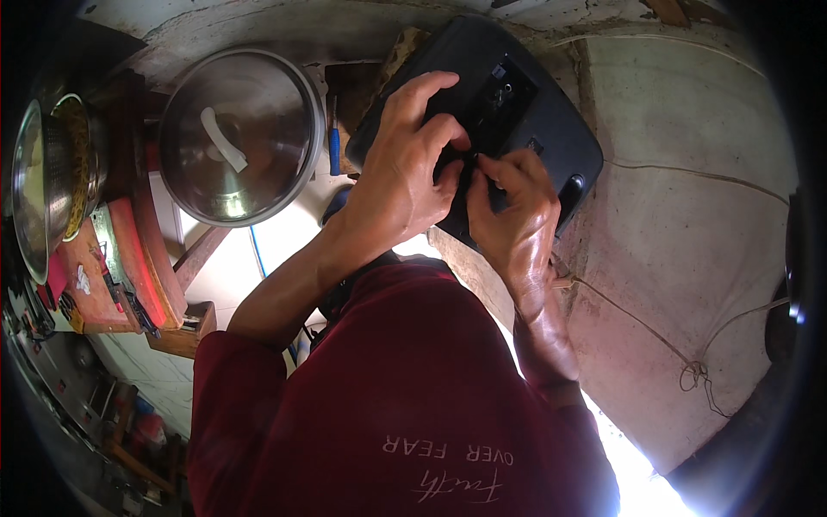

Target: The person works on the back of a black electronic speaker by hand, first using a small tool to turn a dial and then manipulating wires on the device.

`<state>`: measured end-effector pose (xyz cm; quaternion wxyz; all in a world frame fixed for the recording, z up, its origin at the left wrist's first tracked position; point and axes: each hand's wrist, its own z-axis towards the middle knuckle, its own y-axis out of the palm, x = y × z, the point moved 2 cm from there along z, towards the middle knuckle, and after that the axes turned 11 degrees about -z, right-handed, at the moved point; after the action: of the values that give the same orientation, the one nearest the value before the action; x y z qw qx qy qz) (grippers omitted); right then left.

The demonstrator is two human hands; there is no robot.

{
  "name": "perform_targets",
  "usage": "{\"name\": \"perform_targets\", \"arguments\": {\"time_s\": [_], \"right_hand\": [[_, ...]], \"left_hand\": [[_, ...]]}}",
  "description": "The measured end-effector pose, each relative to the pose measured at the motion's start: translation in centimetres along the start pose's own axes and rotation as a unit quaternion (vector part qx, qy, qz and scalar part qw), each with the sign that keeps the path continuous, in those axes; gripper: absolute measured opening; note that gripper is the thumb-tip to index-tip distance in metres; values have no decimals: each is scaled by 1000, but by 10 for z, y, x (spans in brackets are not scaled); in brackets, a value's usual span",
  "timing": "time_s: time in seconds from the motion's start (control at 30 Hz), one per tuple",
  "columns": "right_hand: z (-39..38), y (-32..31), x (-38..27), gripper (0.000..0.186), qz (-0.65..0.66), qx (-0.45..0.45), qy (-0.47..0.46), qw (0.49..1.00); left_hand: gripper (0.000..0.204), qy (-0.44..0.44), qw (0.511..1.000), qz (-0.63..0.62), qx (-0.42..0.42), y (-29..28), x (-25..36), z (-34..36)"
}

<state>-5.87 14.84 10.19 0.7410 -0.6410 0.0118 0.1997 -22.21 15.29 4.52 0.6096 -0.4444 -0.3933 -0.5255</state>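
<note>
A large black plastic case (564, 142) with rounded corners stands before me, a recessed panel (508, 95) with small metal parts in its face. My left hand (398, 168) rests over its left part, fingers bent and apart, thumb curled toward the dark middle. Close beside it, my right hand (517, 202) has thumb and forefinger pinched together at the case's surface. A tiny pale spot shows at that pinch, too small to name. The dark area between the two hands is partly hidden by my fingers.
Left of the case are a screwdriver (334, 142) with a blue handle and a large round metal lid (241, 138) with a pale handle. Metal bowls (73, 168) and a wooden shelf (95, 280) holding tools stand at far left. A thin cord (633, 319) runs along the right wall.
</note>
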Motion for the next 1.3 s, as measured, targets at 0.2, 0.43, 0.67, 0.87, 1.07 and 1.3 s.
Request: {"name": "perform_targets", "arguments": {"time_s": [0.2, 0.43, 0.67, 0.87, 1.07, 1.3], "right_hand": [[-6, 3, -6, 18, 14, -3, 60, 998], [-5, 8, -5, 13, 1, 38, 58, 998], [-8, 14, -6, 14, -17, 63, 47, 997], [-13, 19, -3, 13, -8, 70, 57, 996], [-13, 20, -5, 13, -27, 69, 56, 996], [-15, 21, -5, 13, -24, 73, 44, 996]], "left_hand": [[34, 1, 1000, -14, -2, 0, 1, 1], [45, -10, 995, -93, 17, -6, 1, 0], [48, 0, 993, -111, 39, -10, 0, 1], [42, 29, 992, -109, 64, -12, -9, 1], [43, 30, 987, -132, 85, -10, -13, 1], [48, 23, 977, -192, 89, -8, -16, -2]]}}
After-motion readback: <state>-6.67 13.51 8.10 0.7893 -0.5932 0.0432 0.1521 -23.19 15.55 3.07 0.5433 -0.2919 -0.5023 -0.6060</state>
